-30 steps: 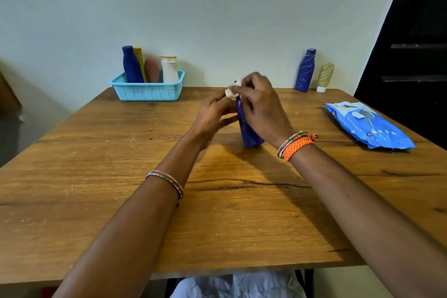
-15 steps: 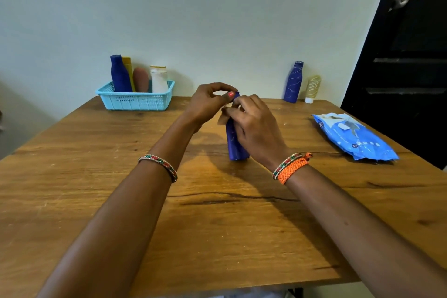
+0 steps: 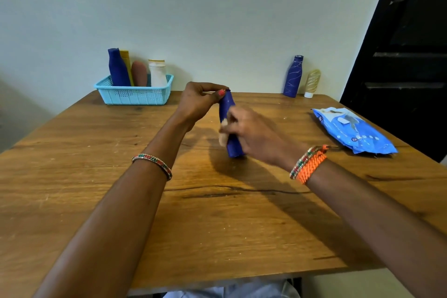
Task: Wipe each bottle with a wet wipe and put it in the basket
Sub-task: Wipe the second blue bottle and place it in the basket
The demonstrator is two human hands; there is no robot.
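A dark blue bottle (image 3: 227, 109) stands on the wooden table (image 3: 96, 201) in the middle. My left hand (image 3: 198, 101) pinches its top between thumb and fingers. My right hand (image 3: 251, 133) presses a crumpled pale wipe (image 3: 223, 136) against the bottle's lower side; the hand is blurred. The light blue basket (image 3: 135, 97) stands at the back left and holds several bottles. Against the wall at the back right stand another blue bottle (image 3: 293, 76) and a small yellowish bottle (image 3: 312, 82).
A blue pack of wet wipes (image 3: 353, 132) lies on the table at the right. A dark door (image 3: 406, 55) is beyond the table's right corner. The wall runs close behind the basket and the bottles.
My right hand with the wipe has slid from the bottle's top down to its lower part. My left hand has stayed at the top. The camera view has shifted a little.
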